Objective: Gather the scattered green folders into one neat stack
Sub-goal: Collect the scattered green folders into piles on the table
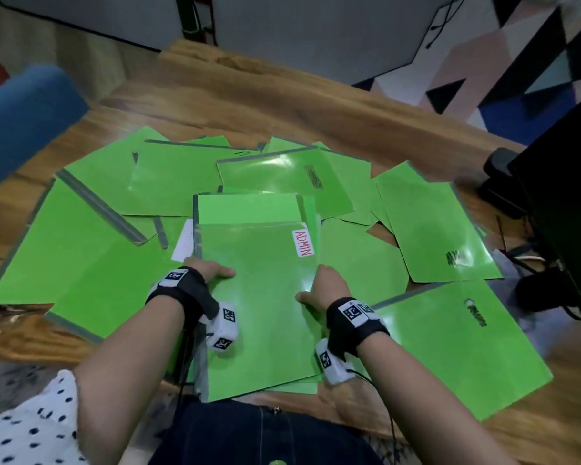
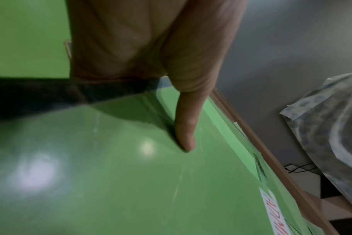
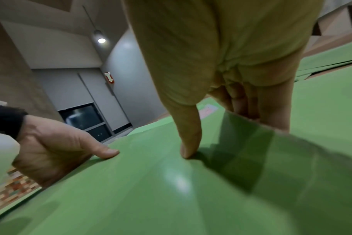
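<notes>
Several green folders lie fanned out over the wooden table (image 1: pixel 282 95). The middle one, the ADMIN folder (image 1: pixel 265 313), carries a white label with red letters and sits on top of others. My left hand (image 1: pixel 215 273) pinches its left edge, thumb (image 2: pixel 185 127) on top and fingers hidden beneath. My right hand (image 1: pixel 319 290) pinches its right edge, with the thumb (image 3: pixel 189 143) on the cover and the fingers (image 3: pixel 241 101) below the edge. Loose folders lie at the left (image 1: pixel 64 243), back (image 1: pixel 282 176), right (image 1: pixel 440 229) and near right (image 1: pixel 450 347).
A blue chair (image 1: pixel 24 122) stands off the table's left side. A black block (image 1: pixel 567 182) with cables rises at the right edge. The near table edge runs just in front of my lap, and the ADMIN folder overhangs it.
</notes>
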Available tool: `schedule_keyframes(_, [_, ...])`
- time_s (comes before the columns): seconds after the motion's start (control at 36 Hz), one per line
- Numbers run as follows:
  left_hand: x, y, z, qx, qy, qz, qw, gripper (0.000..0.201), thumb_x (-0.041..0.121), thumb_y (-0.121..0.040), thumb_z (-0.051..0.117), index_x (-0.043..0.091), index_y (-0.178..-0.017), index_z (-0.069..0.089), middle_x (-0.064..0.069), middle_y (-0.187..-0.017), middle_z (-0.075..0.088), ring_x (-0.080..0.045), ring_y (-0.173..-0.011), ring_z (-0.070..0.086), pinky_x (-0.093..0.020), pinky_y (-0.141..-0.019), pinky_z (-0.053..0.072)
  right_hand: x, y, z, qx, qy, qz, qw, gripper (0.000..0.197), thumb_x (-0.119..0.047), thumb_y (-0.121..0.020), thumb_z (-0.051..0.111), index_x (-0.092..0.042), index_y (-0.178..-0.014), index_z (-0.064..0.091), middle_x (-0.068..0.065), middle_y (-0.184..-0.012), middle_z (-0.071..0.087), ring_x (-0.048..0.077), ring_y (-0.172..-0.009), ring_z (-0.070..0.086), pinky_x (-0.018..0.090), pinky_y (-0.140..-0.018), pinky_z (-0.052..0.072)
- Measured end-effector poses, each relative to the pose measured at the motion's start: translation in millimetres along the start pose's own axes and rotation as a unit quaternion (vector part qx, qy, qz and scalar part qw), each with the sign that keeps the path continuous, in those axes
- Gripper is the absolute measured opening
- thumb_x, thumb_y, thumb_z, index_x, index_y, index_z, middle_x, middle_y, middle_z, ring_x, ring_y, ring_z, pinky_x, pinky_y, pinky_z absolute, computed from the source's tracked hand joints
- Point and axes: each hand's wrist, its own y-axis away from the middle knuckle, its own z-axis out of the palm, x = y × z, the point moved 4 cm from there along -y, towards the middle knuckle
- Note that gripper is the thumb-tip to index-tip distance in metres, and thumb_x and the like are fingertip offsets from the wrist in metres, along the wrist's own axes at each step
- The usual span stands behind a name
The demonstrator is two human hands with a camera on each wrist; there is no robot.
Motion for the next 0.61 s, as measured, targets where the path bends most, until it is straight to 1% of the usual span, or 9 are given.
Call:
schedule_keyframes(0.11, [2.6,-1.9,0.0,0.002,-0.019,-0.005,1.0,0.093,0.037,-0.066,0.084,-0.006,-0.135,0.039,-0.021,-0.135,0.05,-0.036,-0.118,0.052,-0.04,-0.097,0.046,19.0,-7.2,-15.1,0.036,0.059,-0.005,0.998,0.051,-0.051,-0.084,0.058,-0.013,-0.117,0.052,0.01,-0.116,0.054,0.026,-0.105,0.055,0.042,-0.089,0.051])
schedule_keyframes(0.19, [1.6,-3.0,1.3,0.008,-0.018,0.001,1.0,0.09,0.035,-0.069,0.082,-0.006,-0.136,0.038,-0.021,-0.136,0.049,-0.036,-0.119,0.052,-0.04,-0.097,0.046,55.9,-18.7,-44.0,0.1,0.071,0.09,0.988,0.054,-0.046,-0.085,0.057,-0.012,-0.126,0.045,0.013,-0.129,0.046,0.03,-0.119,0.045,0.047,-0.094,0.046])
schedule_keyframes(0.28, [0.6,-3.1,2.3,0.014,-0.009,0.004,1.0,0.09,0.034,-0.069,0.082,-0.005,-0.137,0.036,-0.022,-0.138,0.048,-0.036,-0.121,0.05,-0.041,-0.098,0.045,93.0,-21.6,-70.8,0.135,-0.004,0.225,0.965,0.067,-0.037,-0.086,0.058,-0.008,-0.139,0.029,0.019,-0.141,0.035,0.036,-0.128,0.038,0.051,-0.1,0.04])
schedule_keyframes(0.33, [1.4,-2.9,2.6,0.015,-0.004,0.005,1.0,0.09,0.033,-0.07,0.082,-0.004,-0.137,0.036,-0.022,-0.138,0.047,-0.037,-0.121,0.05,-0.04,-0.097,0.044,116.5,-22.3,-81.8,0.112,-0.04,0.301,0.946,0.073,-0.035,-0.088,0.058,-0.004,-0.143,0.022,0.021,-0.145,0.03,0.037,-0.132,0.034,0.048,-0.105,0.034])
schedule_keyframes(0.39, [2.0,-3.5,2.8,0.017,-0.008,0.006,1.0,0.088,0.033,-0.071,0.081,-0.005,-0.137,0.035,-0.022,-0.139,0.047,-0.036,-0.121,0.05,-0.04,-0.096,0.044,133.7,-26.1,-84.1,0.068,-0.024,0.301,0.951,0.069,-0.033,-0.089,0.055,-0.007,-0.145,0.025,0.018,-0.149,0.029,0.034,-0.136,0.032,0.045,-0.111,0.03])
schedule_keyframes(0.42, [2.2,-4.0,2.7,0.018,-0.01,0.005,1.0,0.088,0.032,-0.071,0.081,-0.005,-0.137,0.035,-0.022,-0.139,0.046,-0.036,-0.121,0.05,-0.039,-0.096,0.044,135.4,-23.2,-83.9,0.041,-0.021,0.294,0.955,0.061,-0.03,-0.088,0.054,-0.01,-0.142,0.033,0.018,-0.147,0.035,0.034,-0.133,0.038,0.046,-0.108,0.034])
schedule_keyframes(0.47, [2.2,-4.9,2.7,0.02,-0.013,0.003,1.0,0.089,0.032,-0.071,0.081,-0.006,-0.136,0.035,-0.022,-0.138,0.046,-0.037,-0.12,0.051,-0.039,-0.094,0.045,136.1,-19.6,-87.1,0.012,0.04,0.299,0.953,0.043,-0.023,-0.082,0.056,-0.012,-0.123,0.05,0.018,-0.128,0.052,0.035,-0.113,0.054,0.041,-0.091,0.046])
schedule_keyframes(0.5, [2.1,-5.7,2.9,0.019,-0.012,0.001,1.0,0.089,0.032,-0.07,0.082,-0.006,-0.136,0.035,-0.023,-0.138,0.047,-0.037,-0.119,0.051,-0.04,-0.094,0.045,132.1,-16.5,-90.3,0.001,0.053,0.29,0.956,0.04,-0.023,-0.079,0.057,-0.012,-0.117,0.052,0.017,-0.122,0.055,0.034,-0.107,0.056,0.039,-0.084,0.047])
schedule_keyframes(0.61, [0.9,-8.9,3.6,0.023,-0.007,-0.005,1.0,0.092,0.03,-0.07,0.082,-0.005,-0.138,0.032,-0.023,-0.138,0.045,-0.038,-0.121,0.049,-0.042,-0.097,0.044,119.7,-12.3,-100.3,-0.026,0.067,0.276,0.959,0.041,-0.027,-0.081,0.056,-0.008,-0.118,0.055,0.015,-0.127,0.054,0.031,-0.109,0.056,0.037,-0.084,0.046])
